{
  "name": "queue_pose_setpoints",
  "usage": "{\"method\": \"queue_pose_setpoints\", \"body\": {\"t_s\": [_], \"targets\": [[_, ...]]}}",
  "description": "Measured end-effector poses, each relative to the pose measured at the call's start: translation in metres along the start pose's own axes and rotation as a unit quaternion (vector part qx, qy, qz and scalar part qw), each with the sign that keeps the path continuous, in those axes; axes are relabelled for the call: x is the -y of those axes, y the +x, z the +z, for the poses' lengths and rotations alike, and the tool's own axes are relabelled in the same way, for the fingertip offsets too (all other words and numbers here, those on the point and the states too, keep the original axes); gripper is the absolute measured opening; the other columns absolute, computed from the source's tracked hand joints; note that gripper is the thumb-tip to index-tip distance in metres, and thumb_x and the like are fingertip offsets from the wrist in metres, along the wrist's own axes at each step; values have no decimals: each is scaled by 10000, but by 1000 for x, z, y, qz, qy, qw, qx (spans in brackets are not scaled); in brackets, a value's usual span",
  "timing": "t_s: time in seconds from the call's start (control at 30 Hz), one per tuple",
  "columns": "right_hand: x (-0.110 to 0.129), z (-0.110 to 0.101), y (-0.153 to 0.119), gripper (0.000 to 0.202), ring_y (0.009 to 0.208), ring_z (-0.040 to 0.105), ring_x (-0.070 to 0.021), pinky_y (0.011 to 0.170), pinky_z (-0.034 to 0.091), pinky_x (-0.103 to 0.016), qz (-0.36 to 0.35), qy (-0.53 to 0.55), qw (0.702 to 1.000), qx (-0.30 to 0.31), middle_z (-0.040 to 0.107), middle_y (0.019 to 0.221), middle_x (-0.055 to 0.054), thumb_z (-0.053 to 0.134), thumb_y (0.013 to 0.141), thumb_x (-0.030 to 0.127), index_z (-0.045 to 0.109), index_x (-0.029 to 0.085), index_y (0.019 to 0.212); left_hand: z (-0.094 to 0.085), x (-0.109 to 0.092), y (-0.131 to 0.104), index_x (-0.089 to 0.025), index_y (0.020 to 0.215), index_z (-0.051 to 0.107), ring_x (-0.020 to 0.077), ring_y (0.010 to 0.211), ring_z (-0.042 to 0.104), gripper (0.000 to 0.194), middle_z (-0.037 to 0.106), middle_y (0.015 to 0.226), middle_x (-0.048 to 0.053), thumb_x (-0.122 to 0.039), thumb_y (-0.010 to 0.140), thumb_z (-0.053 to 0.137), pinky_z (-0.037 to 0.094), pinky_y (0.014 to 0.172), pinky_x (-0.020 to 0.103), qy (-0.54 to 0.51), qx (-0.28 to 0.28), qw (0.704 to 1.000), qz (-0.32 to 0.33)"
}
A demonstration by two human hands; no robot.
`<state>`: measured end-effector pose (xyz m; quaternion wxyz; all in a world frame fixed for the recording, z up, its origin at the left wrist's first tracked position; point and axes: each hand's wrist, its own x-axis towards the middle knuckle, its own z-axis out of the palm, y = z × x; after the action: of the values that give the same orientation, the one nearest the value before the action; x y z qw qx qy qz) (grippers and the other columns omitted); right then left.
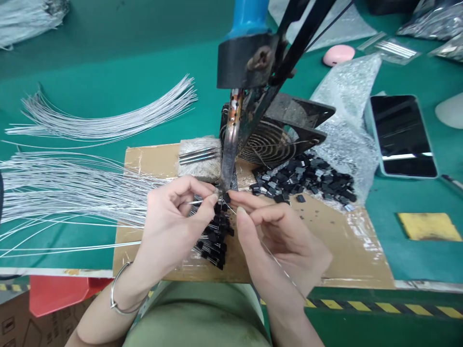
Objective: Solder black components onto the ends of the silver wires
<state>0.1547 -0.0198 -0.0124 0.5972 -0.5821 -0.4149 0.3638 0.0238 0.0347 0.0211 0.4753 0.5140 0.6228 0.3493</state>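
left hand (pixel 177 231) has thumb and forefinger pinched together on a white wire (pixel 196 202), which runs from inside the curled fingers towards a small black connector (pixel 226 197) at the fingertips. right hand (pixel 285 241) is loosely curled, its thumb and forefinger closed on a thin silvery wire (pixel 269 251) that trails across the palm to the wrist. the connector sits between the two hands' fingertips, right under the tip of the soldering iron (pixel 230 144); whether they touch is hidden. black-ended wires (pixel 217 238) lie between the hands on the cardboard (pixel 340 255), and loose black housings (pixel 307 178) are heaped beyond the right hand.
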Motion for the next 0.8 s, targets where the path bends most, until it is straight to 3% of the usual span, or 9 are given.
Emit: {"method": "queue_pose_setpoints", "body": {"t_s": [0.47,0.7,0.8], "targets": [[-5,-4,0,175,1034,816,-210,917,653,-331,-30,-33,999,13,836,1173,-53,741,934,130,648,224,819,0,-1,1,-163,698,693,63,539,444,130,754,784,4,-163,810,759,268,471,215,-5,7,1000,8],[-2,2,-2,183,986,815,-172,911,638,-286,-19,-12,999,-27,847,1112,-23,745,934,146,663,226,791,0,-1,-1,-163,714,707,66,564,523,116,768,793,5,-154,815,765,327,494,194,-14,4,1000,17],[-2,0,-1,178,1009,815,-181,919,642,-299,-25,-24,999,-1,843,1132,-26,748,927,127,665,226,804,0,-1,-1,-163,704,706,69,584,549,127,771,789,2,-146,813,768,363,516,182,-19,4,1000,18]]}}
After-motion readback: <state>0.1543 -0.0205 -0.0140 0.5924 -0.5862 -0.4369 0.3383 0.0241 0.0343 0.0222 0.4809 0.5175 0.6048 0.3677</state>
